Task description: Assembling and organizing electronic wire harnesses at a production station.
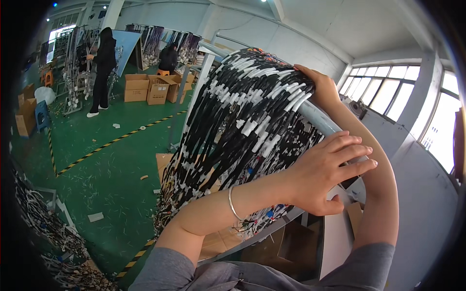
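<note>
A thick row of wire harnesses (242, 111) in black sleeving with white tube sections hangs over a grey metal rail (318, 118). My right hand (324, 89) reaches up on the far side of the rail and hooks round the nearest end of the harnesses. Part of its fingers is hidden behind them. Closer to me, my left hand (320, 169), with a bangle on its forearm, lies across the bare rail end. Its fingers are stretched and spread over the pipe, the thumb apart, with no harness in it.
Open cardboard boxes (158, 91) stand at the back. A person in black (104, 63) stands by another hanging rack, and a second person (168, 58) sits farther off. More harnesses (53, 242) hang at lower left. Scraps litter the green floor (116, 194). Windows line the right wall.
</note>
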`<state>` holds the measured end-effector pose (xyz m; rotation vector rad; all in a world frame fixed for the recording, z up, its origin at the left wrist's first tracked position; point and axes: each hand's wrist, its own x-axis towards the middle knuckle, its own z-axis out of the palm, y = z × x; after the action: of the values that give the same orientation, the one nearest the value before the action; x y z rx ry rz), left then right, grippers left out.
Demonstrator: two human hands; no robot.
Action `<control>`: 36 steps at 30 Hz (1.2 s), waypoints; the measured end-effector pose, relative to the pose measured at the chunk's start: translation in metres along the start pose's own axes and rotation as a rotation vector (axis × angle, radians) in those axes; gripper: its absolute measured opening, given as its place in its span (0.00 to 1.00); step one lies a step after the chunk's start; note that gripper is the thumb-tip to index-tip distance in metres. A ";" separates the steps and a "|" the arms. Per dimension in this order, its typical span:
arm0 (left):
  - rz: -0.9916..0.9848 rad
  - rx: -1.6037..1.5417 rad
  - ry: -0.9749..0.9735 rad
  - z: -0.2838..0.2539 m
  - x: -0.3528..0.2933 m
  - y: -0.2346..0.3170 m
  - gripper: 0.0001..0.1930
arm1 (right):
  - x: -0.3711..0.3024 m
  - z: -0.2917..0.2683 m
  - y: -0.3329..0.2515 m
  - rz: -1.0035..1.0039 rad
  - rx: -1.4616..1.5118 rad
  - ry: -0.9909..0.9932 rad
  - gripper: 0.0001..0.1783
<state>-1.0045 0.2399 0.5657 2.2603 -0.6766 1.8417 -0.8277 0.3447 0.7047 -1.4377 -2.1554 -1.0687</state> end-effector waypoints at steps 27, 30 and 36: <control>-0.748 1.140 0.071 -0.049 -0.005 -0.061 0.30 | -0.190 -0.138 0.013 0.191 0.386 0.156 0.22; -0.900 1.200 0.084 -0.042 -0.004 -0.067 0.27 | -0.234 -0.110 0.038 0.302 0.491 0.312 0.22; -0.928 1.298 0.071 -0.024 -0.008 -0.075 0.23 | -0.332 0.049 0.087 0.587 1.103 0.243 0.37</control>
<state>-0.9941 0.3179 0.5762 2.1966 1.7631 1.8875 -0.6009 0.1864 0.4958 -1.1309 -1.5060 0.1791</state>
